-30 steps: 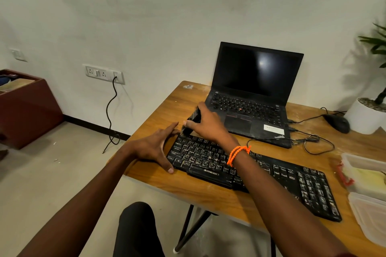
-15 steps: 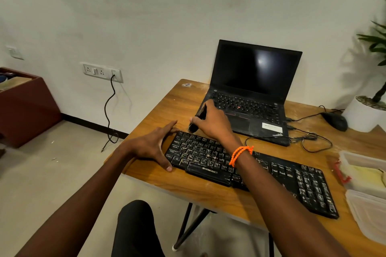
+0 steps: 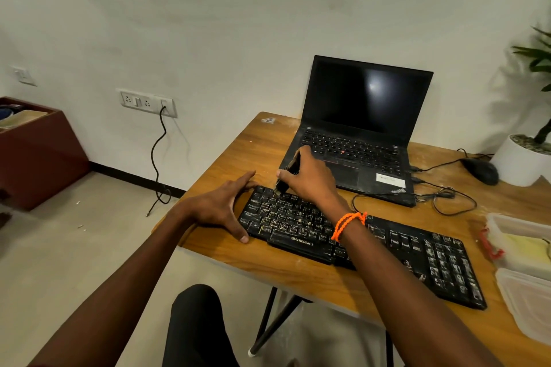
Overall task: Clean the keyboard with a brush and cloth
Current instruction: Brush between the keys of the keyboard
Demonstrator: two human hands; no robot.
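With the left hand [image 3: 222,208], fingers spread, bracing the left end of the keyboard [image 3: 357,243], the right hand [image 3: 310,177] pinching the brush [image 3: 287,173] at the keyboard's top-left keys should probably sweep lightly outward.

A plain office or home workroom: a wooden desk [image 3: 298,274] against a bare white wall [image 3: 208,24], an open laptop [image 3: 363,128] at the far side, a wall socket strip [image 3: 146,102] left, a potted plant [image 3: 527,155] right.
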